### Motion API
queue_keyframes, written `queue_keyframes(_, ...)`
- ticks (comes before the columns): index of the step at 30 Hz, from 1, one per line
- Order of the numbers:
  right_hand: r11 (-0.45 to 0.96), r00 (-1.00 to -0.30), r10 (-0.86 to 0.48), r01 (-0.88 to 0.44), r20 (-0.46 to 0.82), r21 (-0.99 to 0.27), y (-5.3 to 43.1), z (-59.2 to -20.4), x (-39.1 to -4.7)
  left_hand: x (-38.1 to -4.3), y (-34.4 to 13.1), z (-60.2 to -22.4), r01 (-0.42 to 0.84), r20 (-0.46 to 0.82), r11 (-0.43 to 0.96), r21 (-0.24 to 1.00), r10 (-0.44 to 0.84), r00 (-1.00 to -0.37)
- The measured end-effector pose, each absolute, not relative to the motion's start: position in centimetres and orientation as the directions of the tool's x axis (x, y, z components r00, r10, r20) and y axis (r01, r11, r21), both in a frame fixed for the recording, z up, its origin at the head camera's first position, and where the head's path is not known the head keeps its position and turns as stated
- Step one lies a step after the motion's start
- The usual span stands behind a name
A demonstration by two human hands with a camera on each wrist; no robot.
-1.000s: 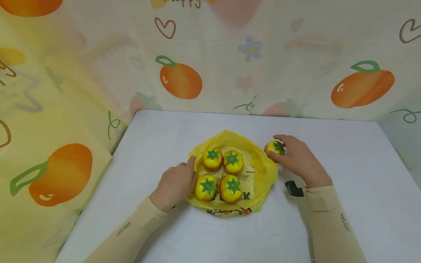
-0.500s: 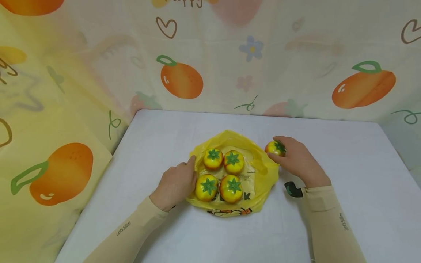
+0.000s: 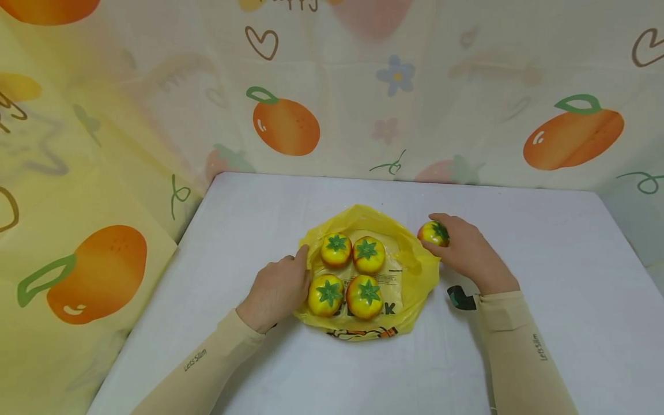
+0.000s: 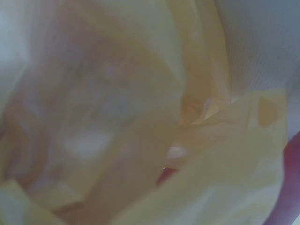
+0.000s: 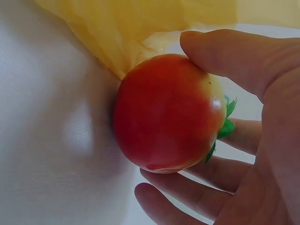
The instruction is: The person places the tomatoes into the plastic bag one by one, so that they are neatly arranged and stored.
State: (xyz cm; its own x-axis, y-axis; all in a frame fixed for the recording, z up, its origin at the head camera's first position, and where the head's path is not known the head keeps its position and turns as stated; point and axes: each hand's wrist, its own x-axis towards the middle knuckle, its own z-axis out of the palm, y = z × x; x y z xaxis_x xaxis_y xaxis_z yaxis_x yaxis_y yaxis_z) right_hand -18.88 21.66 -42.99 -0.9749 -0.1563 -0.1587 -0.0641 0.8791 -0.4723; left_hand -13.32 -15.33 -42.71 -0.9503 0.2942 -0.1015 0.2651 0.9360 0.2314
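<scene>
An open yellow plastic bag lies on the white table. Inside it sit several red-yellow tomatoes, one of them a front-left tomato, all with green star-shaped tops facing up. At the bag's left edge my left hand holds the rim; its fingertips are partly hidden. Crumpled film of the bag fills the left wrist view. Just past the bag's right rim, my right hand grips another tomato between thumb and fingers. The right wrist view shows this tomato's red underside close to the white surface, next to the yellow film.
The white tabletop extends to both sides of the bag and in front of it. Behind it hangs a fruit-patterned curtain, which also covers the left side. A small dark device sticks out by the right wrist.
Almost nothing has moved. My right hand has shifted very slightly to the left and closed in a little on its tomato, while the left hand and the bag have stayed put.
</scene>
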Motion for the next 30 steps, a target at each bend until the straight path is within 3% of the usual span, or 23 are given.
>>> queue_keyframes(30, 0.88, -0.971, -0.156, -0.052, -0.183, -0.472, 21.66, -42.9, -18.77, -13.36, -15.3, -42.78, 0.262, -0.107, 0.935, 0.241, 0.294, -0.95)
